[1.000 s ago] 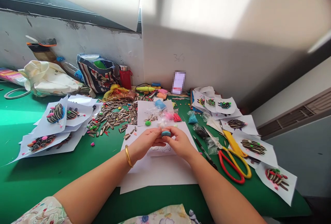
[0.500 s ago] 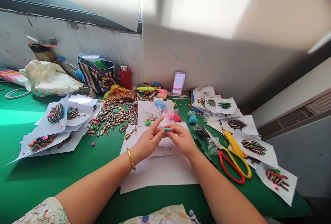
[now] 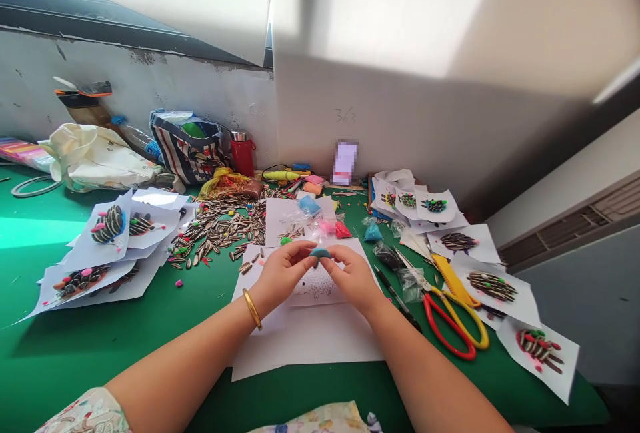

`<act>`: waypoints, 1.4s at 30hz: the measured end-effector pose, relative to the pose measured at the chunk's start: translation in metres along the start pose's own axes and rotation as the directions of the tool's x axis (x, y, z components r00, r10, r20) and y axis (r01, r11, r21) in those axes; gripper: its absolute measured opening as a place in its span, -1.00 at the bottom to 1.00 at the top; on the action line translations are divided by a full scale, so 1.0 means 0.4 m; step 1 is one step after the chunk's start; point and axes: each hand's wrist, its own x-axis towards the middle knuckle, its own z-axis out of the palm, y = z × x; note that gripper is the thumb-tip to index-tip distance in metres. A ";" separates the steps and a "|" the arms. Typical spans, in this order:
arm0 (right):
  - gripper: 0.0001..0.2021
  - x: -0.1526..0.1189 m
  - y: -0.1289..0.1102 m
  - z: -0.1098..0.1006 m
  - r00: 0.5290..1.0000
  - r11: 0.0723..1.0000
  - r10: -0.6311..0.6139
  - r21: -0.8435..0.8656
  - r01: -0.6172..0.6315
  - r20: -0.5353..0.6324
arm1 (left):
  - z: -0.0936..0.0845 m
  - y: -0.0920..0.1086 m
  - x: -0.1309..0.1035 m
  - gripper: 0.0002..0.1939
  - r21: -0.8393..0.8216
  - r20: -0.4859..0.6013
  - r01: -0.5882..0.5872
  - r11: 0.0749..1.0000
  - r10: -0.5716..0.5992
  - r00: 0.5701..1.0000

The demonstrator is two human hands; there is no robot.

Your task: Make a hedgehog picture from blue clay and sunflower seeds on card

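One flattened piece of blue clay [image 3: 321, 253] is held over an animal drawing [image 3: 313, 286], the fingers of the left hand [image 3: 281, 274] and right hand [image 3: 353, 278] pinched closed on its edges. One pair of scissors [image 3: 425, 285] lies to the right on the green table [image 3: 155, 316]; handwritten digits [image 3: 345, 115], seemingly 363, mark the wall [image 3: 400, 120] behind.
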 end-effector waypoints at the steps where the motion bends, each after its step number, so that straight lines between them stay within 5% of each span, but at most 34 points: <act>1: -0.82 0.000 0.002 0.000 1.000 1.000 -0.005 -0.021 0.005 -0.009 | -0.001 -0.001 0.000 -0.69 0.062 -0.010 -0.038 0.997 0.039 0.999; 5: -0.86 -0.001 0.003 0.005 1.000 0.993 -0.023 -0.119 0.025 0.016 | -0.008 -0.003 0.001 -0.77 0.253 0.014 -0.155 0.955 0.157 0.988; 9: -0.85 -0.004 -0.011 0.012 0.999 0.991 -0.015 -0.135 0.022 0.052 | -0.010 0.000 0.005 -0.84 0.300 0.012 -0.105 0.948 0.106 0.994; 17: -0.85 -0.004 0.001 0.007 0.999 0.999 0.026 -0.032 -0.025 0.025 | 0.000 -0.011 0.002 -0.70 0.020 0.005 0.013 1.000 -0.013 1.000; 25: -0.88 -0.006 -0.005 0.013 0.999 0.983 0.001 -0.185 0.008 0.049 | -0.008 0.005 -0.002 -0.85 0.349 0.054 -0.181 0.919 0.173 0.983; 30: -0.72 0.001 0.006 -0.015 0.999 0.996 0.005 -0.093 -0.009 -0.038 | -0.008 0.003 0.006 -0.79 0.125 -0.086 -0.059 0.990 0.070 0.994; 34: -0.76 0.011 -0.009 -0.078 0.992 0.982 0.033 -0.182 -0.054 -0.119 | -0.004 0.006 0.009 -0.70 -0.085 -0.094 0.098 0.992 -0.106 0.990; 38: -0.86 -0.014 -0.044 -0.136 0.990 0.847 0.135 -0.524 -0.092 0.043 | -0.001 0.014 0.008 -0.54 -0.228 -0.067 0.210 0.951 -0.231 0.971; 42: -0.86 -0.087 -0.039 -0.145 0.917 0.608 0.292 -0.793 0.040 0.271 | -0.004 0.004 0.010 -0.50 -0.283 -0.062 0.232 0.931 -0.259 0.964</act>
